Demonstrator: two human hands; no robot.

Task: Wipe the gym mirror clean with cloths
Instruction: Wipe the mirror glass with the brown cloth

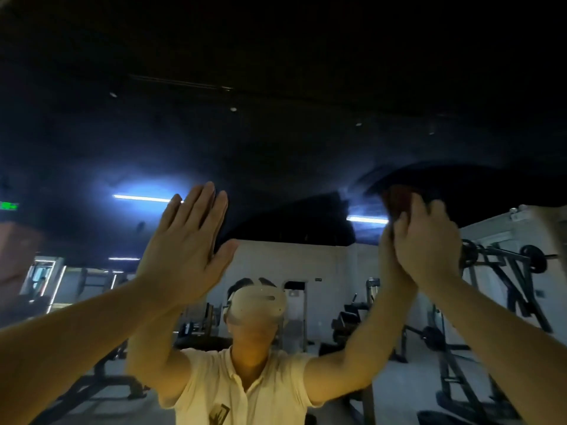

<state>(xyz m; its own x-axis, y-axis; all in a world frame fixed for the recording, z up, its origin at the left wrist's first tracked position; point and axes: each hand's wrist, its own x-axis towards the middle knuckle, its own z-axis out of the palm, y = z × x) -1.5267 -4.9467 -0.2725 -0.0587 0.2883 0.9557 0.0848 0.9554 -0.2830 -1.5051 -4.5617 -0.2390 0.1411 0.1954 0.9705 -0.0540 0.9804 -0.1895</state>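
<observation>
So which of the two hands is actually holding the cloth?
The right hand, raised at the right of the view, grips a dark reddish cloth against the mirror. The left hand is open and flat, holding nothing.

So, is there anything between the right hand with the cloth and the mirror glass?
Nothing visible. The right hand presses the dark cloth against the mirror, meeting its own reflection there. The left hand lies flat on the glass, apart to the side.

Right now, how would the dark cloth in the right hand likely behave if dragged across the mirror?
The cloth looks bunched under the right hand, so it is probably soft and floppy. It likely weighs little, since the fingers alone pin it to the mirror. Motion blur hides its texture, so grip on glass is uncertain.
</observation>
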